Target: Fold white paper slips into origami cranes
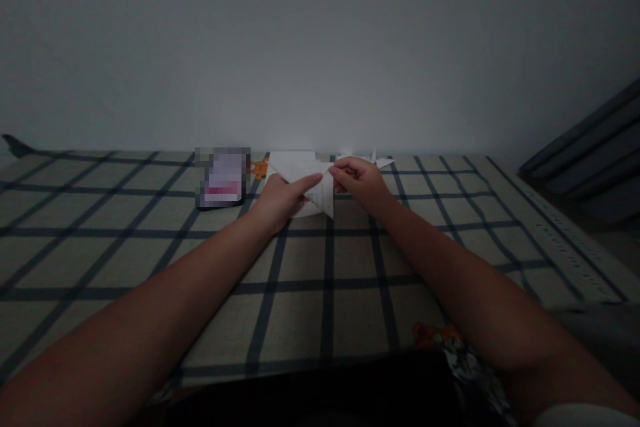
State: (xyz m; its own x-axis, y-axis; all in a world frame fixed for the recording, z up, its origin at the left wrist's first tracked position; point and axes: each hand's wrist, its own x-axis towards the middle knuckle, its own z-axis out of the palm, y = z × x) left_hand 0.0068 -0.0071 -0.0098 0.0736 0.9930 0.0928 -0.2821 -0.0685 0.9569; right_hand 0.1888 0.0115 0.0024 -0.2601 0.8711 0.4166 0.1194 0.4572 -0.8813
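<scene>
The checked cloth (300,293) spreads beneath the folded white paper (324,200). The left hand (285,201), at the paper's left, is clamped on it, thumb on top; the right hand (365,181), at its right, pinches its upper edge between thumb and fingertips. Left of the paper lies the phone (223,178); right of it, a smaller white folded piece (385,163).

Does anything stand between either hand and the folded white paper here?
Nothing visible does: the left hand holds the folded white paper, and the right hand has its fingertips at the edge.
</scene>
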